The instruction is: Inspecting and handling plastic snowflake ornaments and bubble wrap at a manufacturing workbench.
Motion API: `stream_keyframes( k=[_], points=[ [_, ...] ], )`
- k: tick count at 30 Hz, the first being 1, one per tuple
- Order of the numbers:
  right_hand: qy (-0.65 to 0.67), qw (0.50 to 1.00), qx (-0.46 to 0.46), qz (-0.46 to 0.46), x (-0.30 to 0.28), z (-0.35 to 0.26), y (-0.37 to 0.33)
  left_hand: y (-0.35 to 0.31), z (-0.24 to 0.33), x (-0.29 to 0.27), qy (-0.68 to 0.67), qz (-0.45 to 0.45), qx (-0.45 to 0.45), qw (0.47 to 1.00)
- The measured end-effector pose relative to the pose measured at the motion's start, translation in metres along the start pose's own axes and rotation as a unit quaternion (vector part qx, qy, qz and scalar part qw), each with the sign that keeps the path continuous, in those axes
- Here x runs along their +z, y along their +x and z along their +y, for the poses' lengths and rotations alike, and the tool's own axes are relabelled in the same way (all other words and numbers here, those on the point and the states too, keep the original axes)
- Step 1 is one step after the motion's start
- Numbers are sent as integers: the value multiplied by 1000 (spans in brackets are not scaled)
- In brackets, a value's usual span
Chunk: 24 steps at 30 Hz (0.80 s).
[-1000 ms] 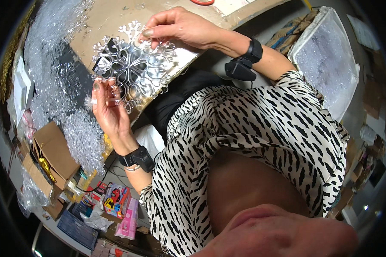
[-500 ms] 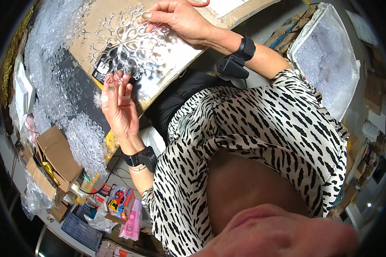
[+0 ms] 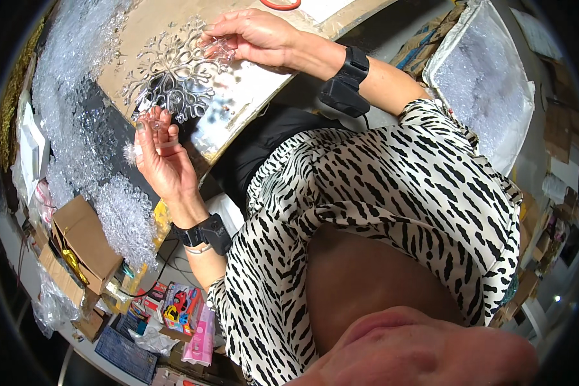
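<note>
A large clear plastic snowflake [image 3: 175,71] with branching, looped arms is held above the table's near edge. My right hand [image 3: 260,37] is closed on its right rim, with thumb and fingers around a branch tip. At the lower left rim, my left hand [image 3: 166,164] pinches another tip between thumb and fingers. A pale band and a small fluffy white tuft [image 3: 132,153] show at the left hand's fingers. Beneath the snowflake lies a shiny, reflective sheet [image 3: 238,96] on the table.
Heaped clear plastic pieces [image 3: 77,58] cover the table's left side. Red-orange handles [image 3: 280,4] lie at the top edge. A white sack [image 3: 479,83] of similar clear pieces stands at right. An opened cardboard box [image 3: 87,235] and a pink package [image 3: 199,338] are at lower left.
Both hands and the snowflake have shifted a little left in the view. My right fingers now curl lower around the snowflake's right rim.
</note>
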State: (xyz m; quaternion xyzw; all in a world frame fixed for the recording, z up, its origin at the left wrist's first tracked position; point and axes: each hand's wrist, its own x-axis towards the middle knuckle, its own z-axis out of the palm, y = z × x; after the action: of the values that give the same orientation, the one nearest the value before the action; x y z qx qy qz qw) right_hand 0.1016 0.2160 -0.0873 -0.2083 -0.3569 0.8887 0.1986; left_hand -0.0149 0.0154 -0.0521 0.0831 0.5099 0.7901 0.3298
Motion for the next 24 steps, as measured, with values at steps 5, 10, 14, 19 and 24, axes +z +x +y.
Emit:
stream_keyframes(
  k=[5,10,14,19,24],
  points=[
    [-40,999,-15,17,4,0,1,1,-1,-4,4,-6,-1,1000],
    [-84,994,-41,58,12,4,12,8,-4,-7,86,-15,29,996],
    [-132,985,-87,73,21,11,33,-7,3,23,488,58,395,776],
    [-222,964,-92,112,32,18,39,-16,-7,61,545,-126,450,696],
    [-238,960,-95,113,37,21,38,-12,-16,81,543,-198,430,693]
  ],
)
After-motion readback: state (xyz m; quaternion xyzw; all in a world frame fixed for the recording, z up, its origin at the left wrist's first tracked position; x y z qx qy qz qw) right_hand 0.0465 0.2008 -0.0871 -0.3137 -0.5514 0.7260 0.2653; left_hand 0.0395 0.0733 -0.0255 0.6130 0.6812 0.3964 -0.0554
